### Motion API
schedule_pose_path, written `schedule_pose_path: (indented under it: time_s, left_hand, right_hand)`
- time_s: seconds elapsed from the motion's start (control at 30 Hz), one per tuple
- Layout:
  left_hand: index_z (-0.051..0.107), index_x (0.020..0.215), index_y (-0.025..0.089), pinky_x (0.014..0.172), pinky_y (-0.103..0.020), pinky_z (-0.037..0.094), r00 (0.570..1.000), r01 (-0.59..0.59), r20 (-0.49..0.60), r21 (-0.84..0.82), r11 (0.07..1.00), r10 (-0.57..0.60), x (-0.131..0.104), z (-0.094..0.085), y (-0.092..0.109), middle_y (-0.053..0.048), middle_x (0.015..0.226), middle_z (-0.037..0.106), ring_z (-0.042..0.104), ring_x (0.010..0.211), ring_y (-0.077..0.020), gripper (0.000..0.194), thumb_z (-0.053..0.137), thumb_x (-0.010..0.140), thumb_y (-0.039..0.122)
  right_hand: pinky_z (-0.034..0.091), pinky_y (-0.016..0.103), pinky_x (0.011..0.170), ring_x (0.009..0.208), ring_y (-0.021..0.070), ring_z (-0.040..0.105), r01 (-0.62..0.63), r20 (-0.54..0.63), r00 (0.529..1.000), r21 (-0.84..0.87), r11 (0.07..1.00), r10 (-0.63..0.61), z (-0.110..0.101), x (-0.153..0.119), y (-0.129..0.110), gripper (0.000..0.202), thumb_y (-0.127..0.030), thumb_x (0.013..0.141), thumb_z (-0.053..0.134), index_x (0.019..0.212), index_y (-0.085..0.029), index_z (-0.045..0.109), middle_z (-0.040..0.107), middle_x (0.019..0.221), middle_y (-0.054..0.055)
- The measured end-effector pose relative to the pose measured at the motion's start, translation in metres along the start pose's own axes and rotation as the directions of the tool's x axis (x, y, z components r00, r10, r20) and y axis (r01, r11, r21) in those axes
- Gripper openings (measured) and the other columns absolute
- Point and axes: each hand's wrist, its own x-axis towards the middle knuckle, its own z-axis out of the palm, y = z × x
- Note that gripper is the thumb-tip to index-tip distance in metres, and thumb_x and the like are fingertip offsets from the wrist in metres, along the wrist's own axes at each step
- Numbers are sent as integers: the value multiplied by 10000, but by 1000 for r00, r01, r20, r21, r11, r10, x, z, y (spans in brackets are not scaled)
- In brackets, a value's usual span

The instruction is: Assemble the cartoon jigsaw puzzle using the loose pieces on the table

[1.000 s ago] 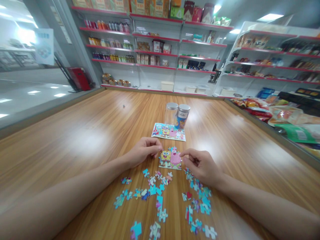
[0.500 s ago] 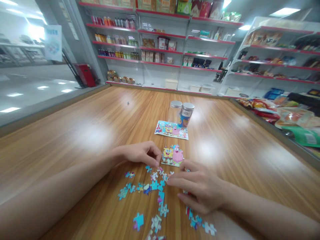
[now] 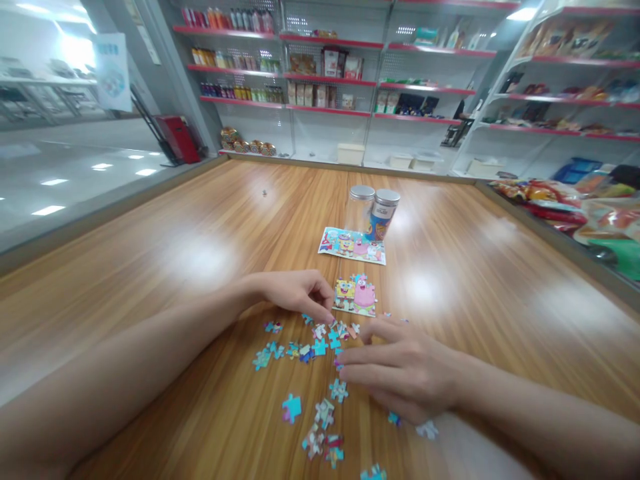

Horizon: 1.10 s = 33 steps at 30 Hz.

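A partly joined jigsaw puzzle [image 3: 356, 295] with a yellow and a pink cartoon figure lies flat on the table. Beside its lower left corner, my left hand [image 3: 300, 293] rests with curled fingers, thumb and forefinger bent together over loose pieces; whatever they hold is hidden. My right hand [image 3: 405, 367] lies palm down with fingers stretched out and apart. Its fingertips touch or hover over a puzzle piece [image 3: 339, 360] that they partly cover. Between and below the hands are scattered several loose pieces, among them a blue piece [image 3: 292, 407] and a pale green piece [image 3: 325, 413].
Behind the puzzle lies a printed picture sheet [image 3: 327, 248]. A clear jar [image 3: 357, 210] and a blue-labelled can [image 3: 384, 215], both with silver lids, stand at its back edge. Bagged snacks [image 3: 545, 200] lie to the right of the wooden table [image 3: 175, 320]; stocked shelves [image 3: 330, 110] line the back.
The view has tipped downward and slightly left. My right hand has slid a little toward me over the loose pieces, uncovering some near the puzzle. My left hand keeps its place and curl.
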Motion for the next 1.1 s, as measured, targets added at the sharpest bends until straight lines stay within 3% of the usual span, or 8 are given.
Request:
schedule_pose_path:
  time_s: [0.17,0.3,0.37,0.47,0.53,0.6,0.83,1.1]
  left_hand:
    - [727,705,147,510,-224,390,1000,-6,-2,27,1000,6,0,1,0,-12,605,622,513,548,-129,279,770,796,407]
    - [691,702,143,527,-225,372,999,-17,30,62,998,15,-1,0,-2,-10,616,600,502,564,-126,301,734,840,407]
    - [660,712,146,550,-226,376,999,-6,48,95,995,2,-1,-1,-4,-5,640,595,503,586,-124,338,703,871,441]
    - [625,719,149,534,-225,346,998,24,64,102,995,-30,-2,-3,-9,6,629,561,469,574,-114,374,685,884,478]
    - [608,713,150,537,-227,336,997,31,66,109,994,-38,-1,-3,-11,11,633,544,455,576,-110,377,683,888,476]
    - [575,680,153,521,-228,309,998,33,47,112,993,-38,0,-2,-13,24,609,496,418,554,-100,403,676,893,480]
    - [495,626,163,482,-236,241,999,42,-14,154,987,-40,6,1,-16,44,577,366,318,513,-89,485,632,907,534]
    - [490,632,161,482,-236,236,998,69,-27,182,981,-65,5,1,-16,43,586,367,316,518,-87,482,627,909,532]
  right_hand:
    - [448,369,691,757,211,523,16,-16,1000,65,998,-15,0,1,-2,285,-149,838,582,1108,-180,668,717,871,58]
    - [432,352,690,706,187,525,-156,-209,961,135,979,182,-2,-6,14,176,-160,831,580,956,-217,691,640,750,29]
    - [432,371,750,766,194,542,-307,-327,881,152,940,340,-4,-13,28,209,-142,813,589,963,-216,713,655,831,45]
    - [431,376,826,905,215,573,-553,-445,650,279,785,616,-3,-23,47,305,-86,766,545,969,-207,737,629,879,51]
    - [422,348,796,913,208,578,-646,-401,521,392,655,753,0,-27,56,360,-68,700,531,960,-205,738,640,910,43]
    - [410,320,736,868,192,577,-675,-368,476,429,600,799,3,-29,61,389,-68,677,517,970,-199,738,650,920,40]
    - [417,318,775,890,190,559,-678,-284,508,451,581,813,5,-27,64,459,-37,614,522,975,-209,747,668,950,29]
    - [459,338,900,1055,203,548,-637,168,735,504,583,657,-39,-35,80,687,-139,658,786,1319,-261,640,622,1230,45]
